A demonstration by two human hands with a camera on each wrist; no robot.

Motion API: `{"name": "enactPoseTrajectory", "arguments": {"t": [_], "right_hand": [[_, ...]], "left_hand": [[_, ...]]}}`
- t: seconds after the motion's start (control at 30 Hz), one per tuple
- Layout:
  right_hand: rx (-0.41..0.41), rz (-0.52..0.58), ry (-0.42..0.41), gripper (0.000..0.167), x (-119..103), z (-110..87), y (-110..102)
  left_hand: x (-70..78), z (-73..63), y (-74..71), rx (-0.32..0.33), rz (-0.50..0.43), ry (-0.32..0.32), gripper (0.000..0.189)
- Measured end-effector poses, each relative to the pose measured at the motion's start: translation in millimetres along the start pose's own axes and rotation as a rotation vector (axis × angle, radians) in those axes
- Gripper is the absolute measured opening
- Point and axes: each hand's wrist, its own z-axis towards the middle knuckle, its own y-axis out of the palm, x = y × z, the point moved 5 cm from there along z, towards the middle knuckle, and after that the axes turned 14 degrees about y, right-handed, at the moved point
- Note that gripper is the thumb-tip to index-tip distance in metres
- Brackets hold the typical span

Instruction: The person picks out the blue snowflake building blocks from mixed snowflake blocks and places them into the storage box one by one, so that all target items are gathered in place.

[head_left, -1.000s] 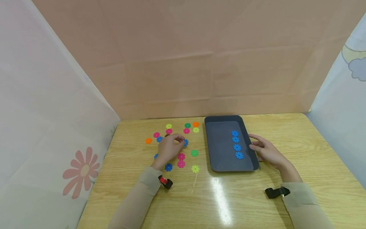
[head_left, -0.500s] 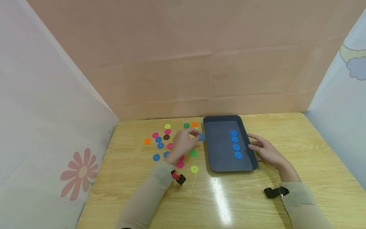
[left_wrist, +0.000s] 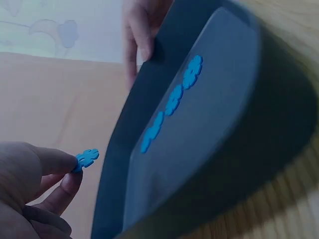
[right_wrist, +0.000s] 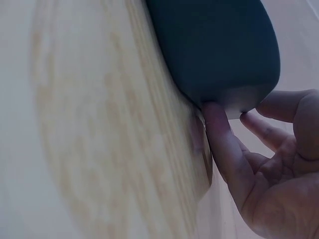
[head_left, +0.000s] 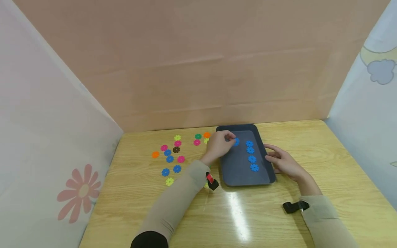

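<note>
My left hand (head_left: pixel 218 146) is over the left part of a dark grey tray (head_left: pixel 235 170). Between thumb and fingertips it pinches a blue snowflake disc (head_left: pixel 237 142), which shows edge-on in front of the fingers in the left wrist view as the same notched disc (left_wrist: pixel 88 158). Several blue snowflake discs (head_left: pixel 252 159) lie in a column along the tray's right side. At the tray's right outer wall, my right hand (head_left: pixel 286 165) touches with extended fingers. In the right wrist view, its thumb and fingers rest against the tray's outside (right_wrist: pixel 224 45).
Left of the tray lie scattered snowflake discs: several blue (head_left: pixel 177 168), pink (head_left: pixel 181 159), yellow (head_left: pixel 169 182), a brown one (head_left: pixel 176 150) and orange ones (head_left: pixel 155 154). My left forearm hides part of that group. A tan backdrop (head_left: pixel 173 86) stands behind the wooden table (head_left: pixel 192 220).
My left hand has carried a blue disc rightward from among the scattered discs to over the tray. My right hand stays at the tray's right wall. The view has shifted slightly.
</note>
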Motion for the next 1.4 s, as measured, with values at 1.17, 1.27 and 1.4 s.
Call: {"name": "enactPoseTrajectory", "arguments": {"t": [1.17, 1.27, 1.4], "right_hand": [[-0.001, -0.005, 0.014, 0.062, 0.3, 0.7, 4.4], [0.002, -0.001, 0.011, 0.062, 0.3, 0.2, 2.8], [0.015, -0.004, 0.010, 0.062, 1.5, -1.3, -0.3]], "left_hand": [[-8.1, 57.2, 59.7, 0.047, 0.098, -0.149, 0.007], [-2.8, 54.6, 49.2, 0.046, 0.106, -0.123, 0.010], [6.8, 47.2, 33.5, 0.035, 0.125, -0.072, 0.017]]}}
